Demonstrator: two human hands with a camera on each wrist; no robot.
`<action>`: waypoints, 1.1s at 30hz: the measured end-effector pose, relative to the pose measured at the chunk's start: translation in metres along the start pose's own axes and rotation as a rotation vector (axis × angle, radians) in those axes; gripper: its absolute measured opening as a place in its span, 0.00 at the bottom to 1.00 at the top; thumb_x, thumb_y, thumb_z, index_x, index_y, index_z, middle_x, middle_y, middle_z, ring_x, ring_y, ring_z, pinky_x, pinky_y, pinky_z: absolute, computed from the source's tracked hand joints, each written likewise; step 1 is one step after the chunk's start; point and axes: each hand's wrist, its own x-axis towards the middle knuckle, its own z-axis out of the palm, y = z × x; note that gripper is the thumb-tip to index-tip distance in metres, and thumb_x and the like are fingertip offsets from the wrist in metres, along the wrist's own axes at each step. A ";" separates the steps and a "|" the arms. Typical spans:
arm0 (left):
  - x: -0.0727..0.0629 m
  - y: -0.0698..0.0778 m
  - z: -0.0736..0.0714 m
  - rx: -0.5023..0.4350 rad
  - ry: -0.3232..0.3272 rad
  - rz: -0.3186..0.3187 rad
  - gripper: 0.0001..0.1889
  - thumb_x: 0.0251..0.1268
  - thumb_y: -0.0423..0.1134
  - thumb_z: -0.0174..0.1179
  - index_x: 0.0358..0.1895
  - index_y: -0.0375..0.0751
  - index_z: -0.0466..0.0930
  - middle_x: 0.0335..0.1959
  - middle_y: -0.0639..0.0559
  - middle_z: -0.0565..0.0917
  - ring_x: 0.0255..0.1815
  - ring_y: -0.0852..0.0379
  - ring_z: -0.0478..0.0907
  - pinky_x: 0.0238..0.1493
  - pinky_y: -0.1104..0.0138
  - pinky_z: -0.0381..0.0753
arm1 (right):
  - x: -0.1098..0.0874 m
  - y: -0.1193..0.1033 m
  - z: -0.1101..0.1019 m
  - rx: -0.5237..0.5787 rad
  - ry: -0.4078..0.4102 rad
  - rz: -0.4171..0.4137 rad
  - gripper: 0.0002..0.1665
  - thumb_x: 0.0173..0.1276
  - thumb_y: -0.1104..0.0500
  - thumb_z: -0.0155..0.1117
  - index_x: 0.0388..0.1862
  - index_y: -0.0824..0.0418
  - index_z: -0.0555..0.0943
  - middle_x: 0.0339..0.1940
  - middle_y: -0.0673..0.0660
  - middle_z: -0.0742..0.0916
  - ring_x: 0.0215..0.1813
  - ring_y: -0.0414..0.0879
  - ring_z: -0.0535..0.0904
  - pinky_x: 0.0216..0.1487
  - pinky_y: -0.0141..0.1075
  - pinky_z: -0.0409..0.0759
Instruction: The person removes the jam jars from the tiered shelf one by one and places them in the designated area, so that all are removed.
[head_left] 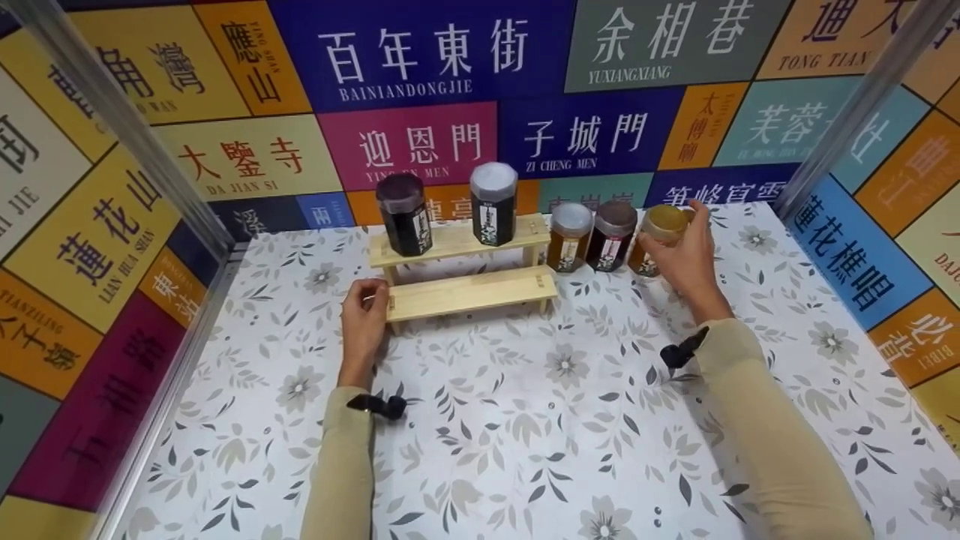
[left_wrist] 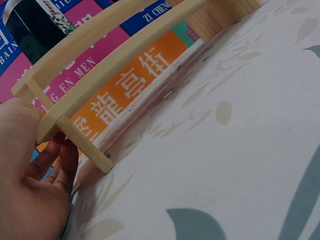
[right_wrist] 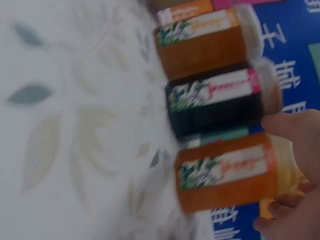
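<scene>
A two-step wooden stand [head_left: 472, 294] stands on the patterned cloth. My left hand [head_left: 364, 309] grips the left end of its lower step, fingers curled under the end in the left wrist view. The upper step [head_left: 450, 246] bears a dark jar with a purple-brown lid [head_left: 409, 225] and a dark jar with a white lid [head_left: 495, 214]. My right hand [head_left: 691, 259] holds an amber jar [right_wrist: 227, 172] by its yellow lid, thumb on the near side. To its left stand a dark red jar [head_left: 607, 247] and another amber jar with a whitish lid [head_left: 568, 249].
White cloth [head_left: 487, 435] with grey leaves and flowers covers the table. Panels with large characters [head_left: 420, 142] rise behind and at both sides. Clear upright posts [head_left: 840, 120] stand at the back corners. The jars stand close to the back panel.
</scene>
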 end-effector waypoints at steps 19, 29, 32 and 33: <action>-0.001 0.000 0.000 -0.002 0.013 -0.009 0.10 0.83 0.37 0.60 0.55 0.33 0.81 0.55 0.38 0.83 0.56 0.50 0.81 0.52 0.73 0.78 | -0.030 -0.101 0.094 0.273 -0.149 -0.429 0.42 0.75 0.62 0.73 0.82 0.60 0.64 0.79 0.62 0.76 0.80 0.58 0.72 0.80 0.57 0.73; 0.000 0.000 -0.001 -0.001 0.009 -0.012 0.09 0.83 0.37 0.60 0.54 0.34 0.81 0.55 0.40 0.84 0.55 0.51 0.81 0.54 0.71 0.79 | -0.043 -0.130 0.151 0.328 -0.274 -0.389 0.56 0.69 0.56 0.81 0.86 0.56 0.57 0.82 0.64 0.71 0.79 0.61 0.74 0.78 0.54 0.76; 0.001 0.002 0.000 -0.007 0.004 -0.009 0.10 0.82 0.36 0.60 0.54 0.33 0.81 0.55 0.39 0.84 0.54 0.51 0.81 0.53 0.72 0.79 | -0.043 -0.138 0.160 0.238 -0.221 -0.378 0.58 0.67 0.50 0.83 0.87 0.53 0.57 0.80 0.63 0.74 0.78 0.57 0.75 0.76 0.51 0.79; 0.001 0.003 0.000 -0.008 0.003 -0.007 0.09 0.82 0.36 0.60 0.54 0.33 0.81 0.55 0.39 0.84 0.54 0.51 0.81 0.53 0.72 0.79 | -0.043 -0.140 0.163 0.193 -0.192 -0.372 0.59 0.67 0.47 0.83 0.87 0.52 0.57 0.79 0.62 0.76 0.77 0.56 0.77 0.75 0.51 0.80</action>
